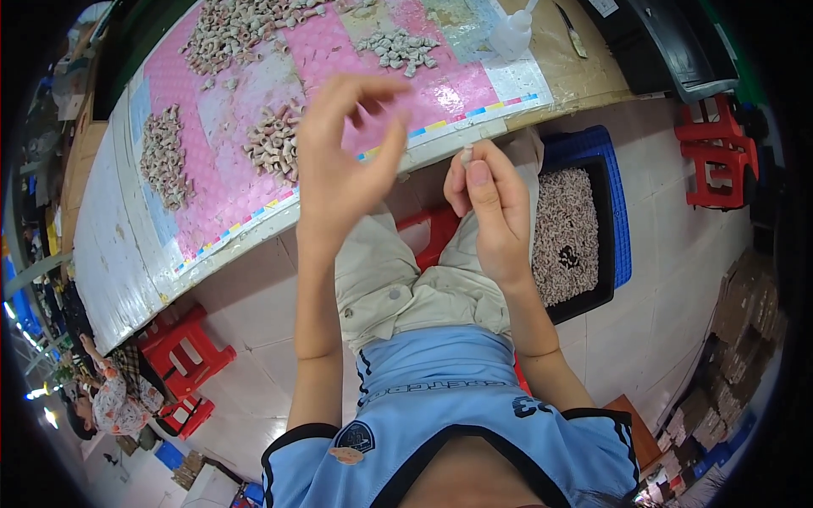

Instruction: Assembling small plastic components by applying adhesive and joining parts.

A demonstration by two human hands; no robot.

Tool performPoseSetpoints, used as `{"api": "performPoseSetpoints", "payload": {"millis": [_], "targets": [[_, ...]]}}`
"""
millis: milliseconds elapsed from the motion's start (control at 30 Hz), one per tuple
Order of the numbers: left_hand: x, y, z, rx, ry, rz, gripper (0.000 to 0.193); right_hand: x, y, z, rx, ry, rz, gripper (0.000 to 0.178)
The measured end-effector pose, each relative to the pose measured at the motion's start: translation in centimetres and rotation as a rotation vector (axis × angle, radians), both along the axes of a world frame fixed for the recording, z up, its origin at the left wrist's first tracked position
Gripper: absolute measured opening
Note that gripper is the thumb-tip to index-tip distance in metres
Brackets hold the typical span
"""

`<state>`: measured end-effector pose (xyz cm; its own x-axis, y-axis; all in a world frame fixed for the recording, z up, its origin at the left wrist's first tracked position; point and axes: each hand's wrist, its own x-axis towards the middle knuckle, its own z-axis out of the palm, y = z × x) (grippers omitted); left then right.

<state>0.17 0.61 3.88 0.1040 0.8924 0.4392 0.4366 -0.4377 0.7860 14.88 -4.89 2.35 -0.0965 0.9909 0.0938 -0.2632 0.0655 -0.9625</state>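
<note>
My right hand (493,188) pinches a small pale piece (467,155) between thumb and fingertips, just in front of the table's edge. The piece is too small to name; much of it is hidden by the fingers. My left hand (345,161) is raised over the table edge with fingers and thumb apart, slightly blurred, and I see nothing in it. Beside it lies a pile of small pinkish tube-like pieces (273,146). Farther back are a big pile of similar pieces (229,38) and a small heap of greyish-green ones (396,51). Another pile (165,159) lies at left.
A pink sheet (339,46) covers much of the table. A white squeeze bottle (511,35) and a thin tool (572,35) are at back right. Right of my legs, a black tray (605,220) full of small pieces rests on a blue crate (622,203). Red stools (718,152) stand right.
</note>
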Motion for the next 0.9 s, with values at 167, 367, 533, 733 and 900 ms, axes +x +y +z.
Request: {"api": "performPoseSetpoints", "payload": {"millis": [167,367,533,733,900], "targets": [[-0.6,3.3,-2.3,0.16,0.331,0.222,0.016,0.0,-0.2,0.1,0.019,0.026,-0.016,0.025],[-0.1,3.6,-3.0,0.09,0.334,0.241,0.012,0.4,-0.2,-0.3,0.019,0.028,-0.026,0.025],[0.4,1.2,-0.6,-0.115,0.028,0.129,0.008,0.5,0.0,0.2,0.0,0.037,-0.068,0.023],[1.2,-2.7,1.4,-0.544,-0.459,-0.298,0.01,0.3,0.4,0.6,0.006,0.075,-0.105,0.022],[1.6,-3.2,1.1,-0.456,-0.419,-0.306,0.007,0.2,0.1,1.1,-0.041,0.089,-0.092,0.019]]}}
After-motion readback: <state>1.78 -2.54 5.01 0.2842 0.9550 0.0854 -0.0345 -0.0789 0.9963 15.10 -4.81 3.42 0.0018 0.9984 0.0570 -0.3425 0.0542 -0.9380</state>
